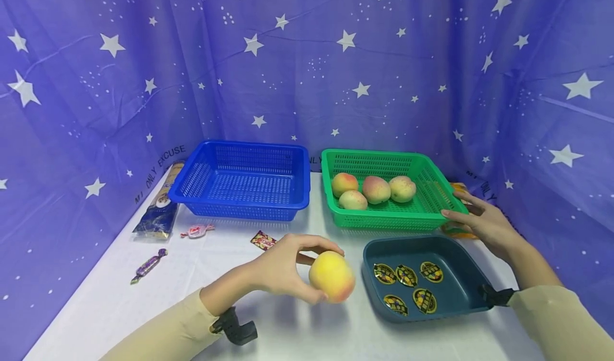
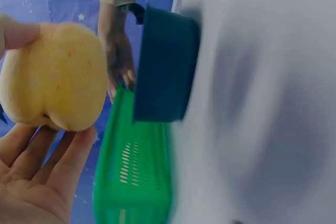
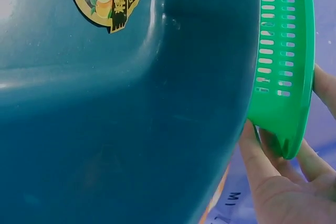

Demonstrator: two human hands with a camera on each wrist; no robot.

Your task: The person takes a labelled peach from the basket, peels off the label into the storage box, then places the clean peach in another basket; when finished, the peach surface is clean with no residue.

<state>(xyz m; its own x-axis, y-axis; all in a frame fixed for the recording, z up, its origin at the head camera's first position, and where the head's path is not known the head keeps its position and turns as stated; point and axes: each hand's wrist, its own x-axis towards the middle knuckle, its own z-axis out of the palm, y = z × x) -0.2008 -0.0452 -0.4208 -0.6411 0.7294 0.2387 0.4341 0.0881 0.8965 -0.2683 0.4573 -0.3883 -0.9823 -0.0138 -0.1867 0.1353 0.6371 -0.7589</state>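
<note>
My left hand (image 1: 283, 267) holds a yellow peach (image 1: 332, 277) with a reddish underside, thumb and fingers on opposite sides, above the table's front middle. In the left wrist view the peach (image 2: 58, 77) shows its cleft and stem end. My right hand (image 1: 489, 225) grips the near right corner of a green basket (image 1: 384, 221), fingers around its rim. Several peaches (image 1: 376, 190) lie together in that basket's left part. The right wrist view shows fingers (image 3: 257, 156) at the basket's corner, partly behind a dark teal tray (image 3: 131, 145).
In front of the green basket stands the teal tray (image 1: 460, 275) with several round fruit stickers (image 1: 425, 301) on its bottom. A blue basket (image 1: 249, 211) stands back left. Wrapped candies (image 1: 148, 266) and a dark blue packet (image 1: 160, 211) lie left; an orange packet (image 1: 458, 230) sits behind my right hand.
</note>
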